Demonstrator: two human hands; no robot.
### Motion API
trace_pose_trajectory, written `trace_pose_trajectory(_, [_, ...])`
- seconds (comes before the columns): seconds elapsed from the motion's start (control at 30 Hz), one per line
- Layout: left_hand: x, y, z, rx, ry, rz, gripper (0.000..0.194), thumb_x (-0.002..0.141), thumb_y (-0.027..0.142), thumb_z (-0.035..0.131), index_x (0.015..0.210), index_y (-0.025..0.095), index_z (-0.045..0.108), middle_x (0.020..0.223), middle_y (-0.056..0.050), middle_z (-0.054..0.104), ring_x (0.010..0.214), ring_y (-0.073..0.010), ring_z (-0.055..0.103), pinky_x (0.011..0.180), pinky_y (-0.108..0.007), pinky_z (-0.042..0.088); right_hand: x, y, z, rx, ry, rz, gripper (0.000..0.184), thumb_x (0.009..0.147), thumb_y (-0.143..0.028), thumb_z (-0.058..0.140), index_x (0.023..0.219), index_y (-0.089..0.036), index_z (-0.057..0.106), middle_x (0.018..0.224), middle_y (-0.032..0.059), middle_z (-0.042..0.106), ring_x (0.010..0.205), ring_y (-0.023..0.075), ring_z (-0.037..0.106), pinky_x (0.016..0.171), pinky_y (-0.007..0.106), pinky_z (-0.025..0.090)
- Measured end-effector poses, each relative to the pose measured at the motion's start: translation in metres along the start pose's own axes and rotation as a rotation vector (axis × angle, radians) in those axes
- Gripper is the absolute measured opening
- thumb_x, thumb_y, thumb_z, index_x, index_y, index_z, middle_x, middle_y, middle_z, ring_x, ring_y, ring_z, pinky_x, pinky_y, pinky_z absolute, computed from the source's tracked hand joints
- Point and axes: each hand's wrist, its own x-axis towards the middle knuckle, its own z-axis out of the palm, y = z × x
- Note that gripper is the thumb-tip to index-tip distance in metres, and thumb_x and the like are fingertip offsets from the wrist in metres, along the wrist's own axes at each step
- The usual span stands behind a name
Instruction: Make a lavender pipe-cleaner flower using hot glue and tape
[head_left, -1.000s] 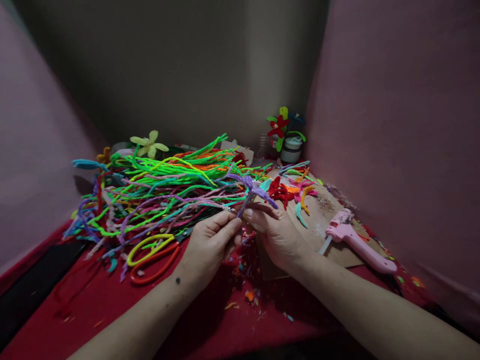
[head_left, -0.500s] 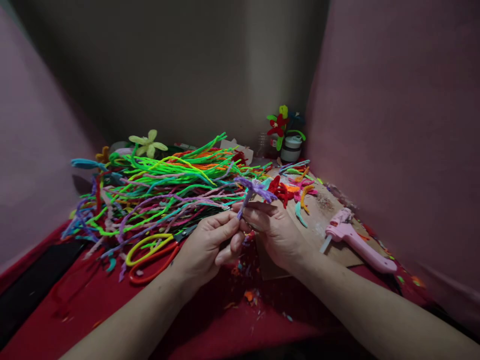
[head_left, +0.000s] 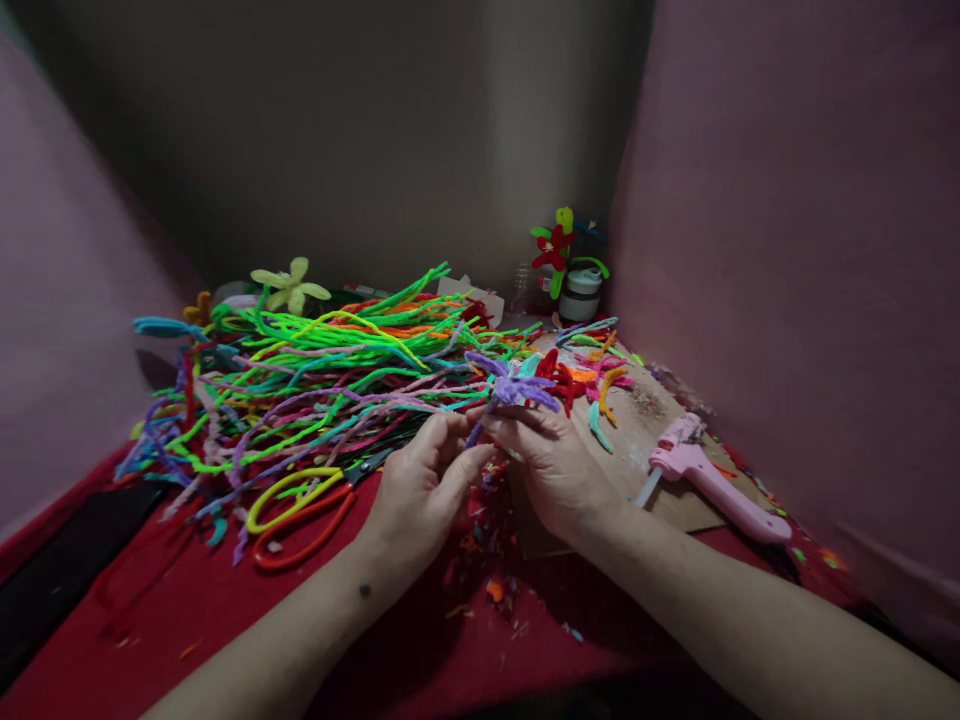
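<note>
A purple pipe-cleaner flower (head_left: 517, 385) with several petals is held up in front of me. Its purple stem runs down between my two hands. The fingers and thumb of my left hand (head_left: 427, 490) are closed round the lower stem. Just below the petals, my right hand (head_left: 551, 465) pinches the flower from the right side. Fingertips of both hands nearly meet, and part of the stem is hidden behind them. Left of my left hand lie scissors (head_left: 304, 500) with one yellow and one red handle, their blades partly under the pipe cleaners.
A large heap of coloured pipe cleaners (head_left: 337, 370) spreads at the left and centre. A pink glue gun (head_left: 709, 480) lies on cardboard (head_left: 540, 530) at right. Red pieces (head_left: 559, 385) sit behind my right hand. Finished flowers (head_left: 555, 245) stand by a jar (head_left: 581, 295) at the back.
The purple flower has turned and tilted, so its petals face me more. My left fingers have shifted along the stem; my right hand keeps its place under the petals.
</note>
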Motion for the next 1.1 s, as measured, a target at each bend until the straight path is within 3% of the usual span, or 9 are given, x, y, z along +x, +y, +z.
trace_pose_trajectory(0.13, [-0.001, -0.009, -0.002, 0.329, 0.118, 0.233, 0.009, 0.079, 0.026, 0.057, 0.086, 0.022, 0.06, 0.071, 0.001, 0.061, 0.061, -0.0114, 0.054, 0.059, -0.021, 0.038, -0.001, 0.004, 0.0, -0.042, -0.005, -0.083, 0.014, 0.069, -0.019, 0.07, 0.081, -0.026, 0.07, 0.078, -0.0029, 0.068, 0.077, 0.0147, 0.058, 0.08, 0.032, 0.043])
trace_pose_trajectory(0.27, [-0.001, -0.011, -0.005, 0.358, 0.122, 0.293, 0.01, 0.081, 0.023, 0.053, 0.084, 0.023, 0.063, 0.058, 0.003, 0.054, 0.049, -0.0097, 0.046, 0.054, -0.02, 0.035, 0.0, 0.005, -0.001, -0.1, -0.015, -0.151, 0.014, 0.071, -0.022, 0.07, 0.085, -0.025, 0.069, 0.086, -0.002, 0.068, 0.085, 0.0151, 0.058, 0.087, 0.033, 0.041])
trace_pose_trajectory(0.47, [0.001, -0.005, -0.002, 0.096, 0.057, 0.054, 0.014, 0.084, 0.03, 0.05, 0.078, 0.02, 0.056, 0.053, 0.006, 0.045, 0.043, -0.0065, 0.036, 0.044, -0.018, 0.03, 0.002, 0.006, -0.004, -0.121, -0.166, -0.073, 0.014, 0.077, -0.027, 0.065, 0.089, -0.026, 0.072, 0.083, -0.001, 0.069, 0.082, 0.0146, 0.059, 0.088, 0.033, 0.041])
trace_pose_trajectory(0.57, [0.002, 0.001, -0.002, -0.024, 0.025, -0.065, 0.02, 0.083, 0.031, 0.051, 0.067, 0.019, 0.049, 0.049, 0.007, 0.044, 0.038, -0.0047, 0.033, 0.038, -0.016, 0.027, 0.003, 0.006, -0.005, -0.138, -0.152, -0.052, 0.018, 0.077, -0.028, 0.064, 0.093, -0.025, 0.072, 0.087, -0.0004, 0.069, 0.082, 0.0144, 0.058, 0.088, 0.033, 0.041])
trace_pose_trajectory(0.7, [0.002, 0.007, -0.002, -0.154, -0.04, -0.182, 0.02, 0.082, 0.031, 0.053, 0.069, 0.018, 0.048, 0.047, 0.007, 0.046, 0.033, -0.0033, 0.033, 0.033, -0.014, 0.024, 0.003, 0.002, -0.003, -0.213, -0.077, -0.043, 0.017, 0.075, -0.03, 0.065, 0.088, -0.023, 0.073, 0.079, -0.0005, 0.068, 0.071, 0.0127, 0.056, 0.073, 0.029, 0.045])
trace_pose_trajectory(0.8, [0.003, 0.008, -0.003, -0.232, -0.086, -0.227, 0.019, 0.082, 0.033, 0.054, 0.072, 0.017, 0.051, 0.047, 0.006, 0.048, 0.032, -0.0022, 0.032, 0.032, -0.013, 0.022, 0.003, -0.001, 0.0, -0.212, -0.075, -0.049, 0.016, 0.075, -0.03, 0.064, 0.085, -0.023, 0.073, 0.075, -0.0006, 0.067, 0.067, 0.0123, 0.055, 0.068, 0.028, 0.044])
trace_pose_trajectory(0.93, [0.004, 0.007, -0.005, -0.35, -0.145, -0.224, 0.021, 0.083, 0.034, 0.054, 0.073, 0.016, 0.053, 0.047, 0.006, 0.05, 0.031, -0.0007, 0.031, 0.032, -0.013, 0.018, 0.004, -0.002, -0.001, -0.143, -0.119, -0.008, 0.015, 0.074, -0.03, 0.066, 0.084, -0.023, 0.073, 0.08, 0.0007, 0.068, 0.078, 0.0146, 0.058, 0.077, 0.031, 0.044])
trace_pose_trajectory(1.1, [0.004, 0.009, -0.007, -0.424, -0.211, -0.24, 0.019, 0.085, 0.033, 0.052, 0.078, 0.016, 0.054, 0.046, 0.007, 0.048, 0.03, 0.0, 0.026, 0.033, -0.014, 0.016, 0.002, 0.0, -0.005, -0.089, -0.071, -0.005, 0.01, 0.069, -0.028, 0.07, 0.078, -0.024, 0.073, 0.077, 0.0002, 0.067, 0.079, 0.0154, 0.057, 0.079, 0.033, 0.044])
